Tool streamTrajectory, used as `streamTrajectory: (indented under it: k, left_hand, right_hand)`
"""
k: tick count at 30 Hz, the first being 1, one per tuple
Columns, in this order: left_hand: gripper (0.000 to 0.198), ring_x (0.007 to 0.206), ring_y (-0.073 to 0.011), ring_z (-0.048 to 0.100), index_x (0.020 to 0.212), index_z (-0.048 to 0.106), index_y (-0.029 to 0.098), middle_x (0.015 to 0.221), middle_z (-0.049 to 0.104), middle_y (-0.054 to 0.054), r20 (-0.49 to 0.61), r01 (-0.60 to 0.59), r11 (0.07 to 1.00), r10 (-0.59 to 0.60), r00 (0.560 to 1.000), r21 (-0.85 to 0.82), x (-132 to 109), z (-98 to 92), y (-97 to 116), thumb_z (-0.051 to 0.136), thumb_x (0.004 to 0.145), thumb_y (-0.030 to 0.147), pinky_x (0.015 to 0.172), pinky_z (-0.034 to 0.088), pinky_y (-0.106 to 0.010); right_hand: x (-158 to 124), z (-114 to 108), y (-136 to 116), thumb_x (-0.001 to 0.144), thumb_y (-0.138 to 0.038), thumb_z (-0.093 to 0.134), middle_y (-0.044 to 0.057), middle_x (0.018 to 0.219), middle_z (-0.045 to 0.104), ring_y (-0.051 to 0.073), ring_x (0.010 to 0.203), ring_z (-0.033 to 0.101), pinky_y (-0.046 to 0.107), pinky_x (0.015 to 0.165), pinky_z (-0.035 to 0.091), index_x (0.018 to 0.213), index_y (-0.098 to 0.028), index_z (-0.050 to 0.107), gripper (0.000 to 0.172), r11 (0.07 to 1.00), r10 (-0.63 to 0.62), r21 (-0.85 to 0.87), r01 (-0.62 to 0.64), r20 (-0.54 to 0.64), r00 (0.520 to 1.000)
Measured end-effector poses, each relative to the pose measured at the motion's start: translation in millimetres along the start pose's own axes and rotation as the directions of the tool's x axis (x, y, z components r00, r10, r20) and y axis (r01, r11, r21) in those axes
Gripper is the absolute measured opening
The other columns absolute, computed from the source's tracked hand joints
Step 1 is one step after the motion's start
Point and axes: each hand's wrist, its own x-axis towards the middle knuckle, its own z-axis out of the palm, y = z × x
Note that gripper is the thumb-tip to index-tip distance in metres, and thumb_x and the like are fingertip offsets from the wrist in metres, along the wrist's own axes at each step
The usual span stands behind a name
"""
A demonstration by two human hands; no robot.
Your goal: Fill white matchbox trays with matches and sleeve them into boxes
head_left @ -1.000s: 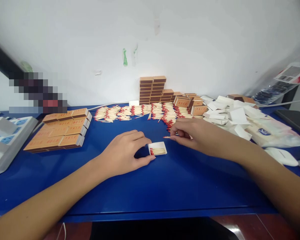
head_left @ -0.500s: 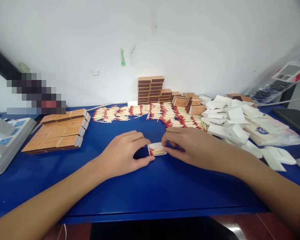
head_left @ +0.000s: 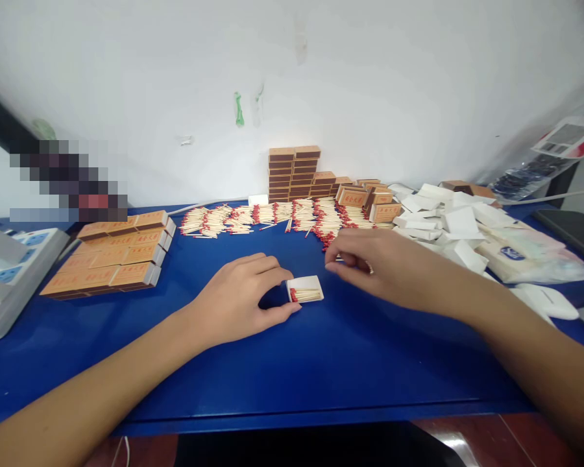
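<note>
My left hand (head_left: pixel 253 295) grips the left end of a small white matchbox tray (head_left: pixel 311 283) between thumb and fingers. The tray lies on the blue table with its open side up. Inside it are several red-tipped matches (head_left: pixel 305 295), heads toward my left hand. Right of the tray and apart from it, my right hand (head_left: pixel 365 263) is held with fingers curled and pinched. It is beside the near edge of a long spread of loose matches (head_left: pixel 299 214). Whatever its fingertips hold is mostly hidden.
Filled-looking orange matchboxes (head_left: pixel 111 256) stand in rows at left, beside a white power strip (head_left: pixel 24 272). Brown-sided matchboxes (head_left: pixel 292 175) are stacked against the wall. White empty trays (head_left: pixel 460 224) lie heaped at right, near a tissue pack (head_left: pixel 530 253).
My right hand has left the tray and moved right and slightly up toward the loose matches. My left hand keeps its hold on the tray.
</note>
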Motion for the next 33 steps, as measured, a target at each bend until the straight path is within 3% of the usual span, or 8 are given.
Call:
streamTrajectory:
  k: [2,7,18,25,33]
  left_hand:
    - [0.029,0.094,-0.0227,0.072,0.121,0.075,0.018,0.103,0.076,-0.006,-0.004,0.002,1.000,-0.002,1.000,0.005,-1,-0.3,-1,0.075,0.101,0.040,0.081,0.057,-0.035]
    - [0.030,0.095,-0.0230,0.073,0.121,0.075,0.016,0.103,0.076,-0.006,-0.013,0.001,1.000,-0.001,1.000,-0.007,-3,-1.5,-3,0.077,0.100,0.038,0.082,0.057,-0.035]
    - [0.030,0.094,-0.0227,0.072,0.120,0.076,0.016,0.102,0.075,-0.006,-0.003,0.009,1.000,-0.009,1.000,-0.011,-2,-2.0,-2,0.078,0.099,0.038,0.082,0.056,-0.035]
    - [0.031,0.093,-0.0227,0.071,0.120,0.076,0.015,0.101,0.075,-0.005,-0.010,0.006,1.000,-0.006,1.000,-0.005,-2,-1.2,-2,0.078,0.099,0.038,0.082,0.056,-0.036]
    - [0.030,0.094,-0.0229,0.072,0.120,0.077,0.015,0.101,0.075,-0.005,-0.006,0.011,1.000,-0.011,1.000,-0.015,0,-1.0,-2,0.079,0.099,0.036,0.081,0.056,-0.035]
  right_hand:
    - [0,-7,16,0.103,-0.033,0.056,0.005,0.079,0.070,0.020,0.072,0.061,0.033,0.066,0.040,0.088,-0.023,0.069,0.022,0.999,0.038,-0.034,-0.039,-0.012,0.999]
    - [2,-11,38,0.099,-0.031,0.058,0.004,0.081,0.071,0.020,0.071,0.060,0.033,0.064,0.040,0.088,-0.023,0.072,0.020,0.991,0.117,-0.077,-0.108,0.124,0.985]
    - [5,-4,26,0.099,-0.031,0.055,0.004,0.077,0.069,0.020,0.068,0.061,0.033,0.064,0.040,0.085,-0.024,0.065,0.019,0.988,0.151,-0.061,-0.142,0.174,0.973]
    - [1,0,15,0.103,-0.041,0.059,0.006,0.087,0.070,0.021,0.075,0.062,0.032,0.065,0.038,0.090,-0.024,0.067,0.023,0.996,0.061,-0.067,-0.058,0.045,0.997]
    - [-1,3,13,0.101,-0.046,0.062,0.006,0.089,0.071,0.022,0.075,0.063,0.033,0.063,0.040,0.089,-0.024,0.066,0.026,0.991,0.116,-0.079,-0.107,0.130,0.985]
